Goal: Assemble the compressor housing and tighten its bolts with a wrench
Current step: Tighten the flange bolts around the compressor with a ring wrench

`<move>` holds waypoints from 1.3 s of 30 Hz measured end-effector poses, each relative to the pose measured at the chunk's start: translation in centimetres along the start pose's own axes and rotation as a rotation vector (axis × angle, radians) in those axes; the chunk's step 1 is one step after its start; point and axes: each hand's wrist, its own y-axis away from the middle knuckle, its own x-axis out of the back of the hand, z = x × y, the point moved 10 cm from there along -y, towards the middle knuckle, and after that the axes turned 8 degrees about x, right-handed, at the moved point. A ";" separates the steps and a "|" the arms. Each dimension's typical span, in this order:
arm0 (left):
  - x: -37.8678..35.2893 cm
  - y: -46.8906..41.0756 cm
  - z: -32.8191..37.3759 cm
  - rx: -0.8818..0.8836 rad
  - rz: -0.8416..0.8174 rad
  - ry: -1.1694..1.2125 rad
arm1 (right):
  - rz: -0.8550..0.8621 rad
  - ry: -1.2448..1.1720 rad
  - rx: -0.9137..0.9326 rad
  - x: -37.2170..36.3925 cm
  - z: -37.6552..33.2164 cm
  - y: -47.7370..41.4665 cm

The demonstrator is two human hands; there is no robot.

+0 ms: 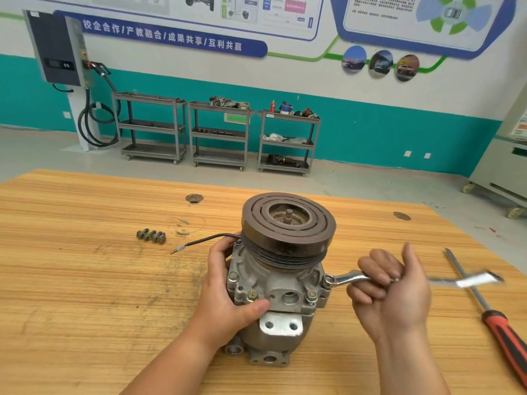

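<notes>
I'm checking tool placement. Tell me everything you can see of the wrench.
The wrench is shiny bare metal, lying roughly level. Its ring end sits over a bolt on the right side of the compressor; the right hand grips its shaft, fingers curled round it. Its far end sticks out beyond the hand, blurred.

Blue wall banner (162,34), above the grey carts (219,132): white characters "校企合作/产教融合/成果共享/互利共赢"; posters (285,10) above the carts and green cart label (236,118) illegible.
</notes>
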 end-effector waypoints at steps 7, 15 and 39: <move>0.1 0.2 0.0 -0.013 0.007 -0.005 | 0.122 0.415 0.665 -1.0 -2.6 8.4; 0.0 0.1 0.3 -0.031 0.002 -0.016 | -0.148 0.283 0.651 -3.0 -5.7 7.9; 0.4 0.0 0.5 -0.021 0.025 -0.117 | -0.616 -0.262 -0.697 -5.0 5.0 -1.6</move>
